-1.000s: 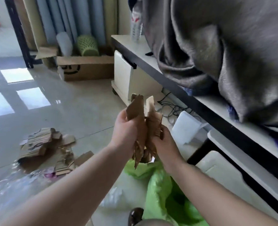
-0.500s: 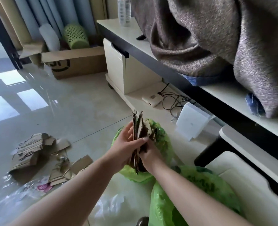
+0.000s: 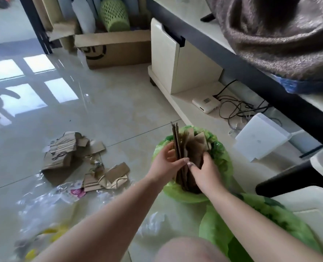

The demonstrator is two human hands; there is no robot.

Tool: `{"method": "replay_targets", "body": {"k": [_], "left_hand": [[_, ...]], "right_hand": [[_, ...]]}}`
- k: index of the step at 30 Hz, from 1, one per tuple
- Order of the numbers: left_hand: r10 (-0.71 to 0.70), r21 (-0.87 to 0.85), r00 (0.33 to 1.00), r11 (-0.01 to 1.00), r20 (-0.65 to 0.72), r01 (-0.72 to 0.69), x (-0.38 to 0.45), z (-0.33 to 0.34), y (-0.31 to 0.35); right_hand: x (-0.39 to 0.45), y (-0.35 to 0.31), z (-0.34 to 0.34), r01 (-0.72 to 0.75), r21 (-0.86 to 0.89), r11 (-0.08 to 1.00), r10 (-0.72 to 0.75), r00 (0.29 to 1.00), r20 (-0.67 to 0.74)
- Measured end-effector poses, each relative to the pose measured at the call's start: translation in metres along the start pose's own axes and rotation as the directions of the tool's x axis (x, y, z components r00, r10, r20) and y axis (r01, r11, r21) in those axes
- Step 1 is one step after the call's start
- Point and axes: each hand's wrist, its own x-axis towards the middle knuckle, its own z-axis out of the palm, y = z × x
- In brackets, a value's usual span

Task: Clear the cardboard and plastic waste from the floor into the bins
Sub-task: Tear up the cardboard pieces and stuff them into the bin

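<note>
Both hands hold a bundle of torn cardboard pieces (image 3: 183,148) upright, its lower end inside a bin lined with a green bag (image 3: 223,163). My left hand (image 3: 166,163) grips the bundle's left side and my right hand (image 3: 204,171) presses its right side. A second green-lined bin (image 3: 261,224) sits nearer me at the lower right. More torn cardboard (image 3: 66,154) lies in a pile on the floor to the left, with smaller scraps (image 3: 107,176) beside it. Clear plastic wrap (image 3: 43,205) is spread on the floor at the lower left.
A white cabinet (image 3: 168,59) and a low shelf with a router (image 3: 206,104) and cables stand behind the bins. A grey blanket (image 3: 280,35) hangs over the desk. A large cardboard box (image 3: 115,50) and a green basket (image 3: 114,15) sit at the back. My knee (image 3: 187,250) is at the bottom.
The cardboard bundle has gone from chest height down into the green-lined bin, with both hands still on it. The view has tilted downward toward the floor.
</note>
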Motion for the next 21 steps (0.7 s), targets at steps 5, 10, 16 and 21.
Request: {"method": "replay_targets", "body": {"k": [5,10,16,21], "left_hand": [[-0.020,-0.023,0.997,1.000,-0.077,0.018,-0.023,-0.049,0.010],[-0.033,-0.086,0.968,0.996,-0.247,0.012,-0.077,-0.120,0.017],[-0.005,-0.151,0.920,0.987,-0.393,-0.059,-0.153,-0.196,0.039],[0.041,-0.082,0.924,0.994,-0.380,-0.077,-0.200,-0.229,0.062]], "right_hand": [[-0.038,-0.033,-0.016,0.348,0.008,0.937,-0.333,0.903,-0.272],[-0.087,-0.070,-0.003,0.579,-0.037,0.815,-0.578,0.806,-0.126],[-0.129,-0.109,0.002,0.637,-0.184,0.749,-0.635,0.769,0.079],[-0.153,-0.144,0.027,0.633,-0.207,0.746,-0.609,0.774,0.173]]}}
